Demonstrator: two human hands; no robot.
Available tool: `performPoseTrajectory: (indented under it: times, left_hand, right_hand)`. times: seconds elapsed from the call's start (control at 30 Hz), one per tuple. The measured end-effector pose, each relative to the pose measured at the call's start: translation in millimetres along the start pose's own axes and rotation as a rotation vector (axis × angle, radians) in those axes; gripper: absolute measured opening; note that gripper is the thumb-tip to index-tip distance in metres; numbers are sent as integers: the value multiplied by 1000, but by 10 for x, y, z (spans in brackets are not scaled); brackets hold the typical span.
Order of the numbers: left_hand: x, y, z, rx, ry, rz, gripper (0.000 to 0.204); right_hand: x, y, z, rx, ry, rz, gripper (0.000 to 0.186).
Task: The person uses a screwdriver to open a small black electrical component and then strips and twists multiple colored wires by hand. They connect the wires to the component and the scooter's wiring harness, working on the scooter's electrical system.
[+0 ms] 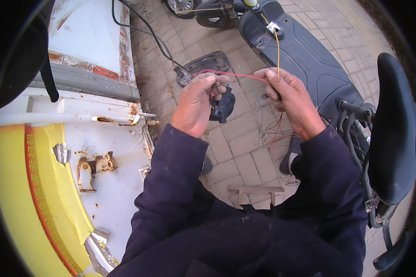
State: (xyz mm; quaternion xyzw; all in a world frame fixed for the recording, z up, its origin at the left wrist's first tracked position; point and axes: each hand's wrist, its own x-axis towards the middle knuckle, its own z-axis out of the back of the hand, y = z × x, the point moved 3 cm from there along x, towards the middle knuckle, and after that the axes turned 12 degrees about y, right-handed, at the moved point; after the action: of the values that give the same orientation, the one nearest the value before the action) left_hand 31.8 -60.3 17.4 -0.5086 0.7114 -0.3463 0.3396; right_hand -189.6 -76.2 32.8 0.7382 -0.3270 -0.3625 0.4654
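Observation:
In the head view my left hand (198,100) is closed on wire ends, with thumb and fingers pinched near a small connection too small to make out clearly. A black plastic component (224,107) hangs just below and right of it. A red wire (231,73) arches from the left hand across to my right hand (289,97), whose thumb and fingers grip it. A yellow wire (278,51) runs down from the scooter to that same hand. Thin loose wires (270,136) dangle between and below my hands, over the paving.
A grey scooter deck (305,51) and black seat (393,129) are at right. A rusty white metal panel (111,184) and yellow torn sheet (11,184) line the left. A black plastic piece (208,60) with cables lies on the pavers (224,168); a small wooden piece (256,189) is below.

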Motion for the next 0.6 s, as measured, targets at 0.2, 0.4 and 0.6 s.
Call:
performPoseTrajectory:
  times: [0.2,0.4,0.6]
  left_hand:
    - [7,-17,-144,10,96,60,17]
    - [25,56,-223,-37,228,49,15]
    - [15,37,-240,184,202,-20,16]
  right_hand:
    - [-9,-115,-201,-18,154,19,36]
    - [-56,-331,-372,-4,290,-122,38]
    - [-114,-401,-362,-11,269,-307,38]
